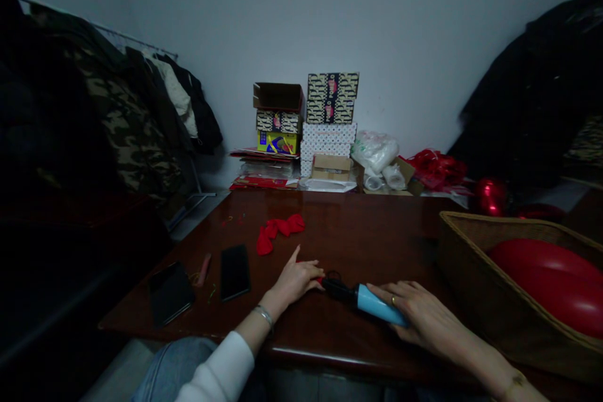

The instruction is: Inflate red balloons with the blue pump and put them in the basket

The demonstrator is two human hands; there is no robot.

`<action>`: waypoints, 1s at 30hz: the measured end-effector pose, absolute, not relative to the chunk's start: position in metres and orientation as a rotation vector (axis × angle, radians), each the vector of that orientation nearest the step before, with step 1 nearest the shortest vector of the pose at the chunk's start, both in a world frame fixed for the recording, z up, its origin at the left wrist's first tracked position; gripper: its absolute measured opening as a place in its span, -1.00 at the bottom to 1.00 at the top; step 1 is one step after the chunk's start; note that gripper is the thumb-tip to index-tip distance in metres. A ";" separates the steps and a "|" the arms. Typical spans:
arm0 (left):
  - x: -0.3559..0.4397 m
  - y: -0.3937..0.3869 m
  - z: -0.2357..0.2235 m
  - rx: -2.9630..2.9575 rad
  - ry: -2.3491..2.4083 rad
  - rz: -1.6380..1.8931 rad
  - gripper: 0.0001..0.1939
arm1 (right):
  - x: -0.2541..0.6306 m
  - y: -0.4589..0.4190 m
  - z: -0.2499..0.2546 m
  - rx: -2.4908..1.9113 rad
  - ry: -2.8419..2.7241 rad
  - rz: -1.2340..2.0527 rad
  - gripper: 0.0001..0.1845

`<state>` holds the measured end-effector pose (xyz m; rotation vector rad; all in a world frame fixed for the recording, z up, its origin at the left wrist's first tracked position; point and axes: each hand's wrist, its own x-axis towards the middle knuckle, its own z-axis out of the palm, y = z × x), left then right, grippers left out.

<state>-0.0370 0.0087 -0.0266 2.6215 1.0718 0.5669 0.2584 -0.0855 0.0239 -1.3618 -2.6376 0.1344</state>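
Note:
My right hand (417,314) is wrapped round the light-blue barrel of a hand balloon pump (377,304), which lies slantwise just over the table's front part. Its black nozzle end points left, toward my left hand (298,277). There, my left fingers pinch a small red balloon (320,282) at the nozzle tip; most of the balloon is hidden under the fingers. My left thumb sticks up and away. Several limp red balloons (281,227) lie in a loose row on the table, beyond my left hand.
A black phone (235,271), a dark tablet-like item (170,292) and a small pinkish stick (203,270) lie on the brown table (367,226), left. At right stands a wicker basket (459,276) with inflated red balloons (551,276). Stacked boxes (330,138) line the wall.

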 end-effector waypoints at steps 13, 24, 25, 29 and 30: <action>-0.039 0.003 -0.027 2.642 1.009 0.583 -0.68 | 0.246 -0.085 0.027 -1.344 -2.653 0.123 -0.21; -0.054 0.005 -0.024 2.413 1.446 0.934 -0.52 | 0.234 -0.074 0.022 -1.375 -2.614 -0.068 -0.27; -0.054 0.003 -0.023 2.305 1.542 1.005 -0.54 | 0.233 -0.073 0.022 -1.380 -2.609 -0.095 -0.28; -0.050 -0.001 -0.024 1.724 1.675 1.159 -0.49 | 0.226 -0.070 0.026 -1.424 -2.576 -0.219 -0.30; -0.048 -0.002 -0.026 1.576 1.615 1.131 -0.43 | 0.222 -0.069 0.029 -1.435 -2.563 -0.252 -0.30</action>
